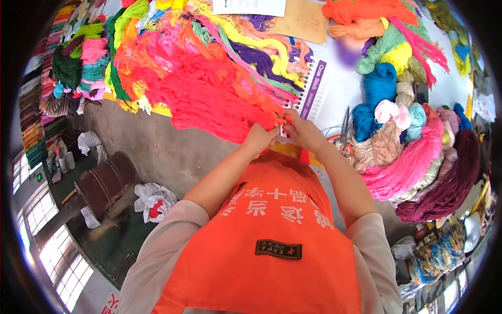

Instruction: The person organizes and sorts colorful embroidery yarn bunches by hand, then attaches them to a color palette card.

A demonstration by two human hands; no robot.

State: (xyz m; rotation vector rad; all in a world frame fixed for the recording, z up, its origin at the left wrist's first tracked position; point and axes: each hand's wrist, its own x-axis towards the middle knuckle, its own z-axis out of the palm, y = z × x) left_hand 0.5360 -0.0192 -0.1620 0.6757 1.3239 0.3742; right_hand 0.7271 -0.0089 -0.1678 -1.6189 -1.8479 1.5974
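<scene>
Both hands meet at the near end of a white-and-purple thread card (pixel 315 89) with punched holes along its edge. My left hand (pixel 260 138) has its fingers closed at the end of a bright pink-red yarn bundle (pixel 209 107). Against the card's near corner, my right hand (pixel 305 133) pinches at orange yarn (pixel 269 107); the exact grip is partly hidden by the fingers. Skeins in purple, yellow, green and peach run from the card's holes out to the left, including a yellow skein (pixel 277 44).
Scissors (pixel 345 125) lie right of my right hand, beside blue yarn balls (pixel 380 86). Pink (pixel 408 157) and maroon skeins (pixel 444 183) hang at the right edge. Brown cardboard (pixel 300 21) lies at the back. A rusty barrel (pixel 107 180) stands on the floor at left.
</scene>
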